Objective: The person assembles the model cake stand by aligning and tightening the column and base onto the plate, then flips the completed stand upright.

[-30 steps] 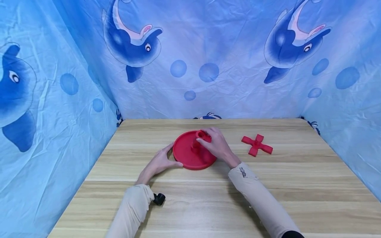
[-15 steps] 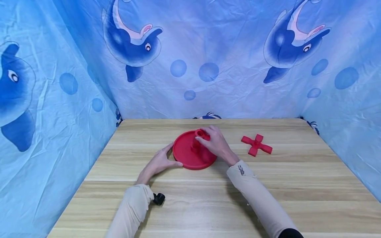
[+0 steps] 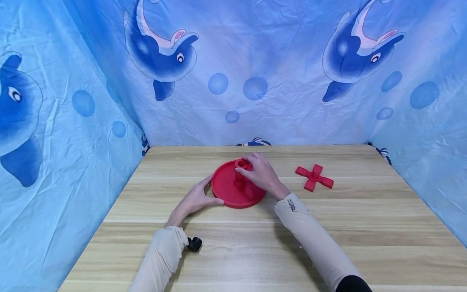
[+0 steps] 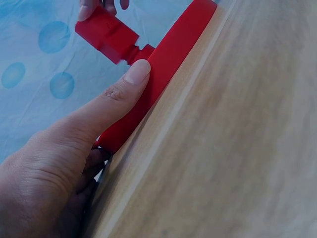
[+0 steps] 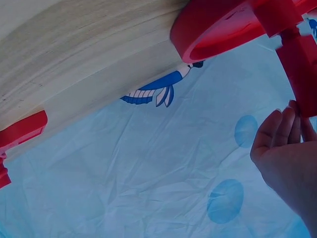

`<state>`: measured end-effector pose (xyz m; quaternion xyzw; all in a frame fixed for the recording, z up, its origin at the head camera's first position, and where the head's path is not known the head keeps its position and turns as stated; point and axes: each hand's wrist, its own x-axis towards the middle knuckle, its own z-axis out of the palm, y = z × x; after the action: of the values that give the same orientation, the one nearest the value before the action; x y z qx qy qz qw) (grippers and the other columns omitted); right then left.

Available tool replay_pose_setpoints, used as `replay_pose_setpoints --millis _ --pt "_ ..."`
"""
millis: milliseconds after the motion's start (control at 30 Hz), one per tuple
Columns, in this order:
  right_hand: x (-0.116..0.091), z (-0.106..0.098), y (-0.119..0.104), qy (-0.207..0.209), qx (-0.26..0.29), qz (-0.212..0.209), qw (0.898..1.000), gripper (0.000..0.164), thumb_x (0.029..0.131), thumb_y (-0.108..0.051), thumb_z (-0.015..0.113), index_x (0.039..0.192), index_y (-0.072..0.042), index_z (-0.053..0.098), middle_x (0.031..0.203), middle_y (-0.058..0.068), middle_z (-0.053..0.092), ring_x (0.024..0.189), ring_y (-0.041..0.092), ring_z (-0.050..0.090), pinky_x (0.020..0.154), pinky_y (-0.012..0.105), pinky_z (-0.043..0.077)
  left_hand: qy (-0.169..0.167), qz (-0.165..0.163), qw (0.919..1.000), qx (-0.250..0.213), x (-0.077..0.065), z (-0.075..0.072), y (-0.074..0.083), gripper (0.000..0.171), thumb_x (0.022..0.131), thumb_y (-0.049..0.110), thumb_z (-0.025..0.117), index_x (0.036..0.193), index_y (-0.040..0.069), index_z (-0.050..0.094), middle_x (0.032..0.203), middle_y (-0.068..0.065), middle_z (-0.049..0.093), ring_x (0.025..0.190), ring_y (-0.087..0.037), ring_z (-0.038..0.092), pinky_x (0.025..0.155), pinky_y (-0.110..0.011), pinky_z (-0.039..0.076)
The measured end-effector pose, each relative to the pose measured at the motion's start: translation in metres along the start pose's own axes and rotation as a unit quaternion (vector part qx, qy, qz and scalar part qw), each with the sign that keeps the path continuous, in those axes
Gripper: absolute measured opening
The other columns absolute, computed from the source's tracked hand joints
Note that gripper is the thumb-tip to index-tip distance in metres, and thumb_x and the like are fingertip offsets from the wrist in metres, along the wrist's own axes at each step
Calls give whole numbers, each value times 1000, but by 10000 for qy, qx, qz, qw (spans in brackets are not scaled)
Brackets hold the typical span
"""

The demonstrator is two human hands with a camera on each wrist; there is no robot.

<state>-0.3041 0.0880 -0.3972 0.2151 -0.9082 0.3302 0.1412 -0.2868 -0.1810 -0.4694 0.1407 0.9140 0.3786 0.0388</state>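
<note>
Bright head view, soft shadows on the tabletop [image 3: 237,259]; wrist views (both) dimmer.

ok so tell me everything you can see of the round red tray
The round red tray is a shallow disc with a flat floor and a raised rim all round, smooth and plastic-looking, in one plain red. It lies flat on the wood-grain table. The left hand grips its left edge, thumb against the outer wall. From the middle of its floor rises a red post, whose upper part the right hand holds.
</note>
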Motion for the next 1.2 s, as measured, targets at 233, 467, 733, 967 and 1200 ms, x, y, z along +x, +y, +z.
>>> replay_pose_setpoints --millis 233,467,733,967,1200 --pt "2 5 1 -57 4 69 10000 48 94 -28 79 134 -5 67 123 12 62 117 28 54 86 42 60 -22 -30 10000 42 0 -1 0 120 70 69 86 165 19 31 164 -10 36 150 -35 31 116 -60 34" --pt "0 6 1 -94 253 104 9996 47 95 -23 77 137 -5 66 128 12 62 123 30 53 90 46 59 7 -3 10000 64 0 -1 1 120 71 68 86 164 17 31 164 -10 37 150 -35 32 115 -60 36" --pt "-1 7 2 33 205 249 9995 53 93 -35 79 133 -4 65 128 12 63 121 29 54 92 46 57 -33 -26 10000 36 1 1 1 120 71 67 87 165 17 31 164 -10 36 150 -35 32 115 -59 36" --pt "-1 6 4 -6 308 87 9995 53 95 -29 77 140 -6 63 133 12 61 125 30 53 94 49 57 -19 3 9999 -142 1 -1 0 120 70 66 88 164 18 32 163 -9 38 149 -34 33 115 -59 36" --pt "1 8 5 -72 314 -167 9993 49 96 -21 74 140 -5 63 133 13 63 126 30 53 99 48 54 -32 105 9997 -197 1 -1 -2 118 71 63 89 164 17 33 163 -10 38 149 -33 33 116 -58 35"
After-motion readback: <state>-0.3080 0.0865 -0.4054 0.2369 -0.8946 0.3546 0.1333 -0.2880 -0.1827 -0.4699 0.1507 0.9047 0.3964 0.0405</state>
